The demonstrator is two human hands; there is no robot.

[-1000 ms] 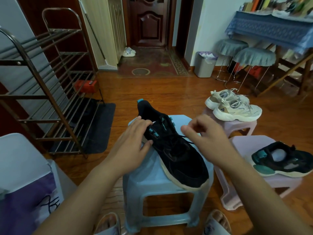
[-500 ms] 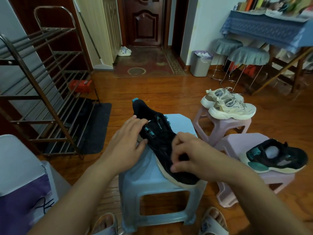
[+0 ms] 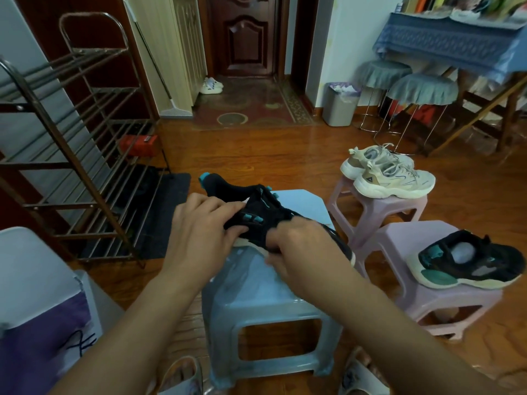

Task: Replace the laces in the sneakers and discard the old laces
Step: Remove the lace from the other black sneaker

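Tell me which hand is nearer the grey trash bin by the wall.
Right. The right hand works the black sneaker on the side toward the trash bin; the left hand grips the sneaker's far side.

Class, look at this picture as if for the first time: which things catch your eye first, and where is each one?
In the centre, two hands work on a black sneaker lying on a blue stool: the left hand holds its side, and the right hand is blurred over its laces. To the right, its mate rests on a pink stool, with a beige pair on another stool behind. A metal shoe rack stands at left.
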